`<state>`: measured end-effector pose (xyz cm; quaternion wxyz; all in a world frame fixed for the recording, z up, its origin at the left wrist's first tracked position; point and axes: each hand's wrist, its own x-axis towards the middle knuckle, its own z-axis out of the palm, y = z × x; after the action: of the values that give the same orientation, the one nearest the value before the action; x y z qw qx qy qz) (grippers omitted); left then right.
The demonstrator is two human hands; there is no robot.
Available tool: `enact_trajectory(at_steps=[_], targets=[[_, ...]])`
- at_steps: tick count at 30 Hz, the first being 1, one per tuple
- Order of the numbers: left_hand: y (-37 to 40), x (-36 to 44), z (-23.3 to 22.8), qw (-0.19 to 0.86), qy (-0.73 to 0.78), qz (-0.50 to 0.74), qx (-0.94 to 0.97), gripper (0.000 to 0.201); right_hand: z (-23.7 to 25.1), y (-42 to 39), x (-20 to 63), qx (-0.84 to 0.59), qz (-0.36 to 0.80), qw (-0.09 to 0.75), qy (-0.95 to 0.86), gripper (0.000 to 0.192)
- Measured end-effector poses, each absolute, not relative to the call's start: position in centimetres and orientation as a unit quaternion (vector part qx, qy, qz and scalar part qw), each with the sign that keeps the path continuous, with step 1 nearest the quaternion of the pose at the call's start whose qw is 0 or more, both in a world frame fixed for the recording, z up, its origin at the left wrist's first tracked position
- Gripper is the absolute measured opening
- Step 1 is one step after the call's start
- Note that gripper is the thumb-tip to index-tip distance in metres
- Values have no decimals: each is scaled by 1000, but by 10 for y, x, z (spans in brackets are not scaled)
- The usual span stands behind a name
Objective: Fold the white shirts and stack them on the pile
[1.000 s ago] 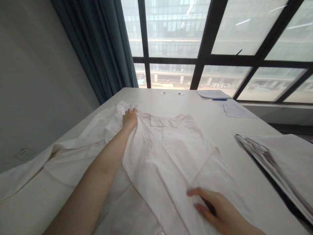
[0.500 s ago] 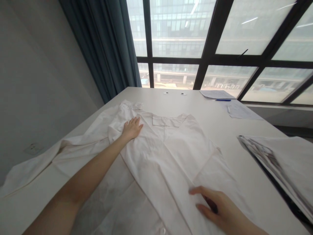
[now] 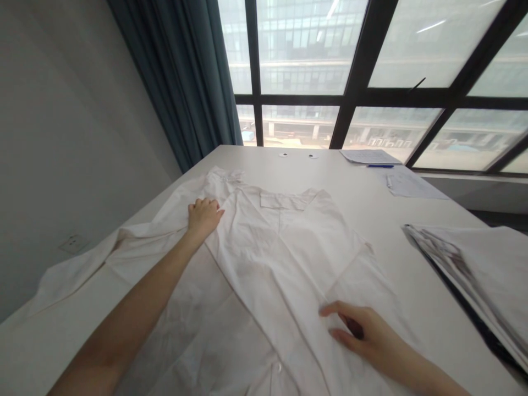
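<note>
Here, a white shirt (image 3: pixel 272 247) spread on a white desk (image 3: pixel 371 209) by a window (image 3: pixel 350 55)
Left hand (image 3: pixel 203 215) curled, bunching the shirt; right hand (image 3: pixel 363 333) loosely open on it

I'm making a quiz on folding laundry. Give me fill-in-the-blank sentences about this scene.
1. Both hands rest on a white ____.
2. The left hand lies near the shirt's ____ shoulder.
3. A blue ____ lies on the papers by the window.
4. The curtain is dark ____.

Missing words: shirt; left; pen; blue

We are looking through a single head-worn camera, facing forward and down across the surface (image 3: pixel 371 203) toward the window (image 3: pixel 371 55), sitting close above our own hands.
</note>
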<state>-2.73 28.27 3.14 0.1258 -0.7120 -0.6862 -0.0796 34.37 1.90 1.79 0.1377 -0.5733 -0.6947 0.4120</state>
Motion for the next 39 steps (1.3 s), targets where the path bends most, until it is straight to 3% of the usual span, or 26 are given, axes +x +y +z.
enact_trajectory(at_steps=[15,25,31,35,39], targets=[[254,-49,39,143,-716,-102,-676,36,22,19,344,-561,414,149,-701,28],[242,-68,26,87,-732,-109,-666,36,22,19,343,-562,406,150,-705,24],[239,-23,39,141,-681,-143,-705,35,23,19,342,-564,401,146,-706,24],[242,29,23,70,-564,-81,-819,37,21,19,343,-565,399,151,-706,24],[255,39,0,37,-551,-33,-833,58,19,18,345,-566,404,153,-703,26]])
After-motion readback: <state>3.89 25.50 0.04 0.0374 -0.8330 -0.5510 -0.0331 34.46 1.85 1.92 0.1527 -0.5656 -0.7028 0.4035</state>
